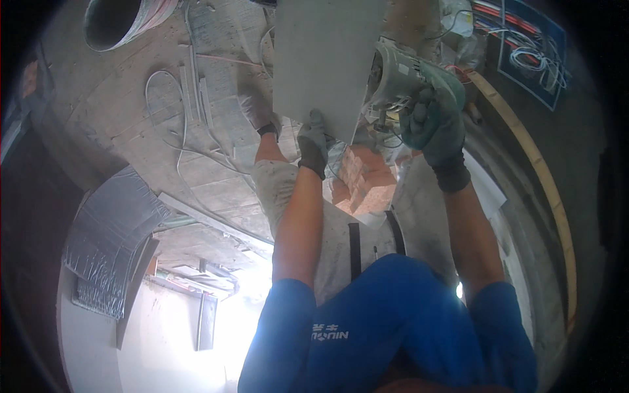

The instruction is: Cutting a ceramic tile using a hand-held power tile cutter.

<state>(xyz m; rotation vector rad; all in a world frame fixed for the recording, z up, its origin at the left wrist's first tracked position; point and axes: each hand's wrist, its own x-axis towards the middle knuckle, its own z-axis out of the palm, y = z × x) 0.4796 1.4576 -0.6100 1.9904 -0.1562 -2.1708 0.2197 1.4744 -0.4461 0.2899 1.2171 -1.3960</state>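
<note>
- Grey panel (327,59), head view: located at top centre, its near edge at the left hand (312,141) and its right edge beside the power tool (396,72).
- Left hand, gloved: fingers pinch the panel's near edge; one lies on the upper face, the rest I cannot make out.
- Right hand (438,128), gloved: fingers curled round the body of the power tool.
- Support: red bricks (367,182) sit between the legs (278,187), just below the panel's near right corner. From my remote post I cannot tell whether the panel bears on them.
- Step in hand, in my judgement: trimming the panel along its right edge. Contact between tool and edge I cannot confirm.
- Next move, in my judgement, calls for a firm left-hand brace and an even pass along that edge, left fingers clear of the tool's line.
</note>
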